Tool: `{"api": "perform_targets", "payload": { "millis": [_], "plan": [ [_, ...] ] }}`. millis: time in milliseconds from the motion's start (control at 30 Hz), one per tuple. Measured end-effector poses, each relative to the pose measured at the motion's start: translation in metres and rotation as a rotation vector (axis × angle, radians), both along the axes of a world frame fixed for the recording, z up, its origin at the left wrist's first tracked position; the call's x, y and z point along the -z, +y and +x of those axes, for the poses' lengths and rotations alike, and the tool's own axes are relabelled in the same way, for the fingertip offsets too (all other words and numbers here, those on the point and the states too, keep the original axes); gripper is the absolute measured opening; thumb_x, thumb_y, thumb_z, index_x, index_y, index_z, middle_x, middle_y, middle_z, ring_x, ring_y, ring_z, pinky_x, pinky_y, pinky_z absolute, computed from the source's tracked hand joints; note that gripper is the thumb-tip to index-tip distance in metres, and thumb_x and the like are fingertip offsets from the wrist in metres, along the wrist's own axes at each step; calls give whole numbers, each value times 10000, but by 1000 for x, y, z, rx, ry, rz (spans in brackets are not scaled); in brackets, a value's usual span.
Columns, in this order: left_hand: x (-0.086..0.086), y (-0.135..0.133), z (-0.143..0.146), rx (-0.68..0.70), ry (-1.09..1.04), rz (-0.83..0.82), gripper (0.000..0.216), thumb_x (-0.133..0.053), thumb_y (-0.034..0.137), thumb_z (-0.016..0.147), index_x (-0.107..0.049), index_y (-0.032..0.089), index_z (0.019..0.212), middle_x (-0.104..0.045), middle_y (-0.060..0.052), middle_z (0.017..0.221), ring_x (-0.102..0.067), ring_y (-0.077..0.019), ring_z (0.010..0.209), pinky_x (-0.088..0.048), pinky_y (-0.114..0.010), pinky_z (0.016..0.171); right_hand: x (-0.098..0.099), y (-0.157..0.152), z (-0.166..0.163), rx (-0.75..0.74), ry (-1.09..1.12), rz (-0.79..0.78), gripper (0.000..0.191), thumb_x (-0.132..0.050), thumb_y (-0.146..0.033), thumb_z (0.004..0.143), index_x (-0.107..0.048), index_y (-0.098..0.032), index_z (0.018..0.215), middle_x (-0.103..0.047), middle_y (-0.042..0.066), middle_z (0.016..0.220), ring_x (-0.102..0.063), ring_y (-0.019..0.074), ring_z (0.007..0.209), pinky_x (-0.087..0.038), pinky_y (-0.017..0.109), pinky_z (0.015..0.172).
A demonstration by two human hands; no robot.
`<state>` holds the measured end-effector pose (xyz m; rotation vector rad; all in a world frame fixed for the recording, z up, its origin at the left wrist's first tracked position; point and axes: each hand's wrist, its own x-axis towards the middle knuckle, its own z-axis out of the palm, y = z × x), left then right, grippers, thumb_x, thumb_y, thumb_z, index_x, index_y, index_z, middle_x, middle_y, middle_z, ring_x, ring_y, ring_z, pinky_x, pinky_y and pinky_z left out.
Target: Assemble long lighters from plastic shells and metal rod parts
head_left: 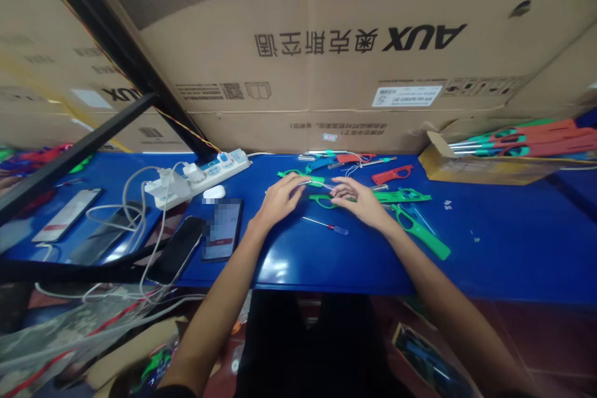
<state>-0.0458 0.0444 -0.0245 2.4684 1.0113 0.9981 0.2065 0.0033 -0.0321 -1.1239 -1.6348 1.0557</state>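
My left hand (282,199) is closed around a thin metal tube, whose silver end shows by the fingertips. White wires (326,185) run from that end to my right hand (357,200), which pinches them between curled fingers. Green plastic lighter halves (321,201) lie beneath and between my hands. A screwdriver (338,229) with a clear blue and red handle rests on the blue table just in front. Right of my right hand is a green lighter shell (426,236) with a trigger loop. Behind the hands lie a red shell (392,175) and metal lighter tubes (382,161).
A cardboard box (480,169) of red and green lighters stands at the right. At the left are a power strip (219,171) with chargers, a white earphone case (214,192) and several phones (222,230). Large cartons (326,87) wall the back; a black frame (88,155) crosses the left.
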Motion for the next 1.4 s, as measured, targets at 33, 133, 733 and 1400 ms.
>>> {"api": "perform_targets", "payload": {
  "millis": [33, 133, 733, 1400],
  "plan": [
    [0, 0, 0, -9, -10, 0, 298, -462, 294, 1059, -651, 237, 1282, -672, -58, 1150, -646, -177, 1059, -485, -276, 938, 2, 0, -2, 8, 43, -15, 519, -762, -355, 799, -577, -225, 1266, -731, 47, 1009, -706, 195, 891, -583, 377, 852],
    [-2, -1, 1, -24, -37, -6, 287, -491, 346, 1052, -675, 236, 1244, -680, -53, 1143, -650, -176, 1054, -478, -269, 944, 9, 2, -7, 71, 102, -2, 533, -771, -342, 772, -546, -234, 1243, -713, 48, 1000, -696, 194, 895, -585, 365, 839],
    [17, 5, 9, 72, 156, -54, 185, -580, 306, 1004, -725, 212, 1073, -724, -63, 1120, -636, -241, 1040, -483, -385, 930, -8, 1, 23, -22, -514, 193, 113, -654, -288, 930, -756, -241, 914, -761, 48, 949, -684, 241, 852, -496, 360, 793],
    [26, 11, 5, 62, 150, -108, 227, -588, 368, 1006, -759, 235, 1072, -746, -57, 1096, -640, -235, 1010, -470, -387, 930, -9, -2, 18, -71, -594, 205, 148, -611, -238, 958, -759, -234, 950, -740, 65, 994, -682, 243, 893, -511, 359, 791]
  ]
}}
